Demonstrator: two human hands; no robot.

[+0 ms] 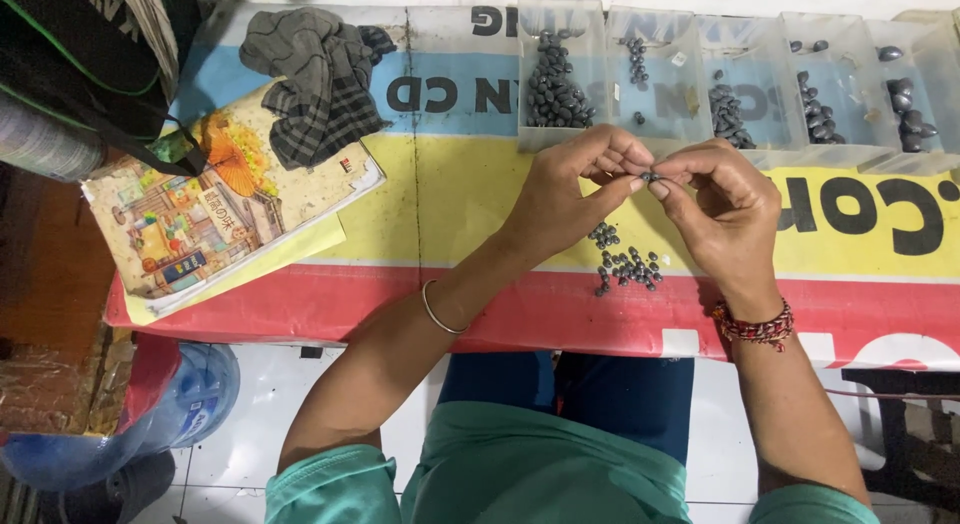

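Above the loose beads (pixel 625 264), one dark bead (pixel 648 176) pinched between both hands' fingers (pixel 634 184) (tips touching).

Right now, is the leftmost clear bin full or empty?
Partly full: the leftmost clear bin holds a heap of dark beads, well below its rim.

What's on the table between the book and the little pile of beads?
In the head view, only bare banner lies between the book and the beads; the left hand hovers above it.

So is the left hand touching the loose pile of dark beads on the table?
Apart. The head view shows the left hand raised, pinching a small dark bead with the right hand; yellow table cover shows between it and the bead pile.
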